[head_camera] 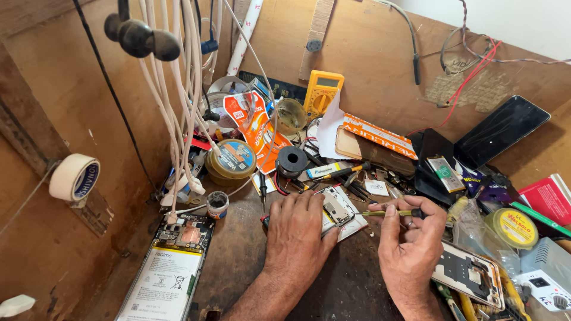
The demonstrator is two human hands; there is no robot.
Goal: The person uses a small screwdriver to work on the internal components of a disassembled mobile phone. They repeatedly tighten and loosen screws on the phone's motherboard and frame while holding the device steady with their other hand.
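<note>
My left hand (pixel 297 235) lies flat on a small opened phone (pixel 337 208) at the middle of the wooden bench and presses it down. My right hand (pixel 410 241) grips a thin screwdriver (pixel 392 213) with a yellow-green shaft and black end; its tip points left and meets the phone's right edge. A white paper sheet (pixel 351 227) lies under the phone.
An opened phone with a white battery (pixel 169 270) lies at the lower left. A phone back frame (pixel 470 274) sits by my right wrist. Round tins (pixel 233 159), a black ring (pixel 291 160), a yellow multimeter (pixel 322 92), hanging white cables (pixel 178 89) and a tape roll (pixel 74 177) crowd the bench.
</note>
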